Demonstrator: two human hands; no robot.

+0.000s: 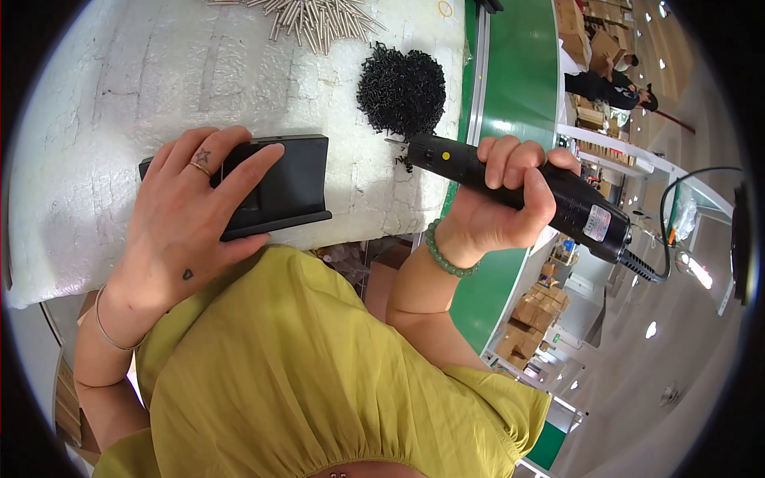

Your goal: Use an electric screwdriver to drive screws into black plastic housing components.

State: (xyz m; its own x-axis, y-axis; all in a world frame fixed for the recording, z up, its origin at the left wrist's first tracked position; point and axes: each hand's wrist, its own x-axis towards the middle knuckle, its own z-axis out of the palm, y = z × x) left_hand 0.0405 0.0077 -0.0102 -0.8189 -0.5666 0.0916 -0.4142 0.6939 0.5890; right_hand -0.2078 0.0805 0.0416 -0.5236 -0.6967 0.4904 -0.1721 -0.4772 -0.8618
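My left hand (179, 199) is closed around a black, flat-faced holder (296, 175) with a raised lip along its near edge. The thumb grips that near edge and the fingers lie over the top. In my right hand (514, 187) is a black electric screwdriver (454, 163), held nearly level with its tip pointing left. Its thin bit ends beside a heap of small black screws (402, 92), at the heap's near edge. Whether a screw sits on the bit is too small to tell.
A pile of slim metal rods (319, 22) lies at the far side of the white foam-covered table (151, 80). A green surface (516, 72) runs along the right. From the screwdriver's back end a cable (665, 207) leads up. Cardboard boxes (534, 315) and another person (610, 88) are farther right.
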